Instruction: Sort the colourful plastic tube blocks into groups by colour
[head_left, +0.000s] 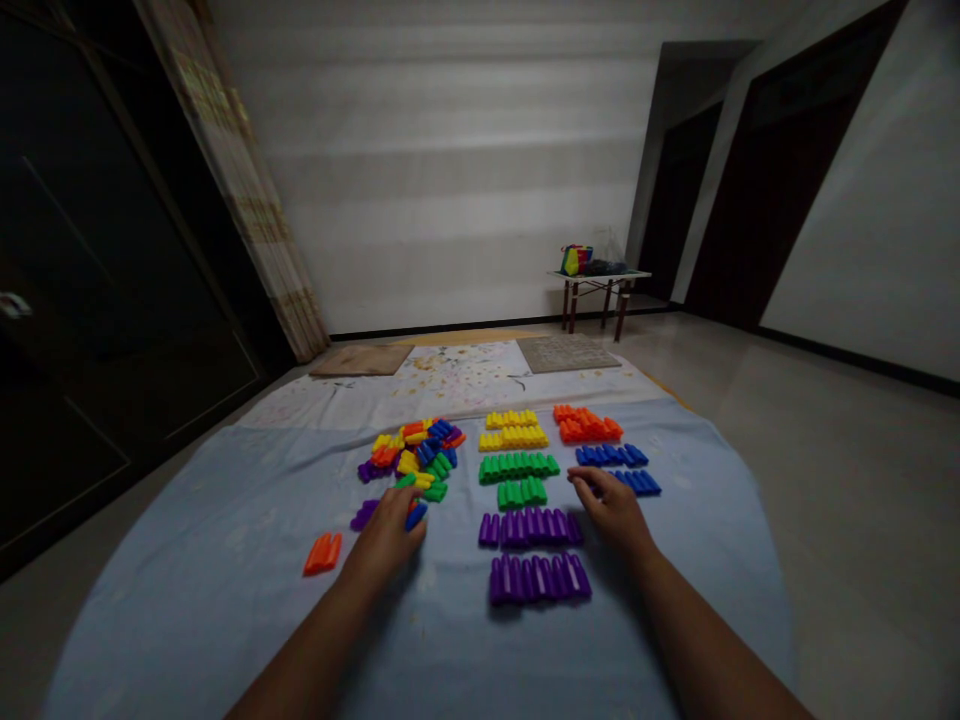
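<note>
Look at the left hand (386, 530), low by the near edge of the mixed pile (424, 450), with fingers bent down. Spot a blue piece (416, 516) right by that hand. Cannot tell from here about a firm grip on it. Find the right hand (613, 508) between the green rows (519, 467) and the blue rows (611, 456), with thumb and first finger close to each other. See no piece there, but cannot tell for sure.

Best to take from the edge of the pile, just a few at a time, to keep the rest from tumbling. Pinch softly around the middle, maybe a bit slippery. Lift straight up first, then go over, not through, the yellow rows (514, 438) and the purple rows (540, 578). Keep the right wrist high, to miss the purple ends near it. Set every piece flat on the blue cloth (187, 520), side by side with the same colour, ends lined up. Mind the orange pieces (322, 553) left of the left wrist, easy to bump with the arm. Go slow, and nudge crooked ones straight with a fingertip.
</note>
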